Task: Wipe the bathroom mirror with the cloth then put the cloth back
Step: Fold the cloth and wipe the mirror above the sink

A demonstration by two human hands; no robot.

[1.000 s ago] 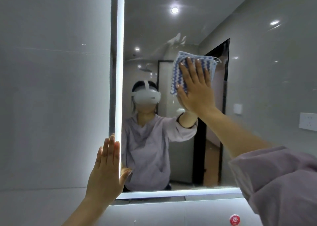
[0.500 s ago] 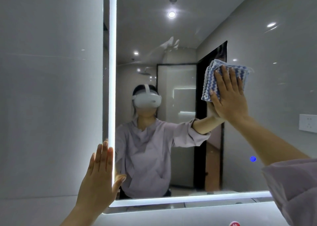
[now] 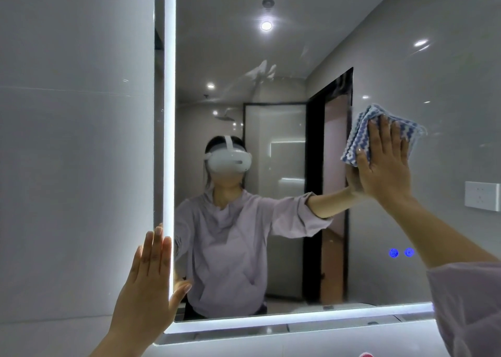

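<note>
A large lit-edged bathroom mirror [image 3: 284, 58] fills the wall ahead. My right hand [image 3: 385, 161] is flat on its glass at the middle right, pressing a folded blue-and-white zigzag cloth [image 3: 360, 137] against it. The cloth sticks out above and left of my fingers. My left hand [image 3: 147, 283] lies flat, fingers together, on the mirror's glowing left edge near the bottom corner, holding nothing. Faint smear marks [image 3: 260, 72] show high on the glass.
Grey tiled wall [image 3: 76, 153] lies to the left of the mirror. Two blue touch buttons [image 3: 401, 252] glow low on the glass at the right. A white wall socket [image 3: 481, 195] shows in the reflection at the right edge. A white ledge [image 3: 271, 340] runs below the mirror.
My right hand has slid the cloth to the right and slightly down across the glass. The view has turned right, showing the blue buttons. My left hand stays on the mirror's edge.
</note>
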